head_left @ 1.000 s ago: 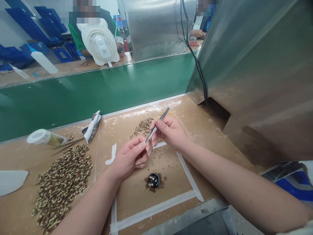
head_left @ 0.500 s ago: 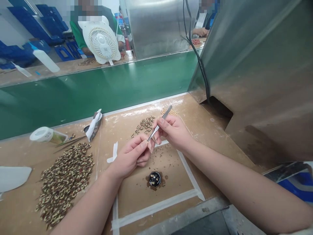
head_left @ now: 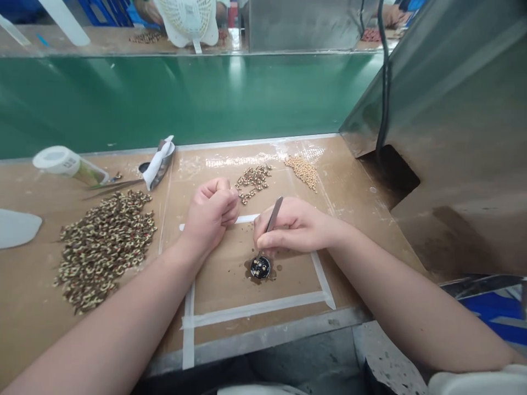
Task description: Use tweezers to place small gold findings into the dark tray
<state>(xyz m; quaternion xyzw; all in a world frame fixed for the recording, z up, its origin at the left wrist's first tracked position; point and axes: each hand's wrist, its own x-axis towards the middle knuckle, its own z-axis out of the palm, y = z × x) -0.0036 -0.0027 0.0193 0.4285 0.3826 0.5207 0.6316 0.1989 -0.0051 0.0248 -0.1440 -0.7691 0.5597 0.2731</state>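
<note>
Head view: tweezers (head_left: 274, 214) slanting down to one small dark dish (head_left: 268, 273)

One pair of tweezers and one dish are occupying the middle. Two heaps of patterned pieces are lying about, a large heap (head_left: 109, 247) on the left and a small heap (head_left: 257, 176) beyond the hands; one heap of pale beads (head_left: 302, 171) is spreading to its right. Several similar bits are sitting in the dish, too small to count. One plastic jar (head_left: 69, 163) is lying tipped.

The brown worktop (head_left: 230, 282) is bearing white tape (head_left: 255, 310) around the dish. A green panel (head_left: 185, 99) is running behind; a metal cabinet (head_left: 461, 164) is standing on the right.

The right hand (head_left: 294, 225) is grasping the tweezers, and the dish is lying just below that grip, by the tip; whether they are touching is unclear. The left hand (head_left: 212, 211) is clenching, well apart from the dish; its contents are hidden.
</note>
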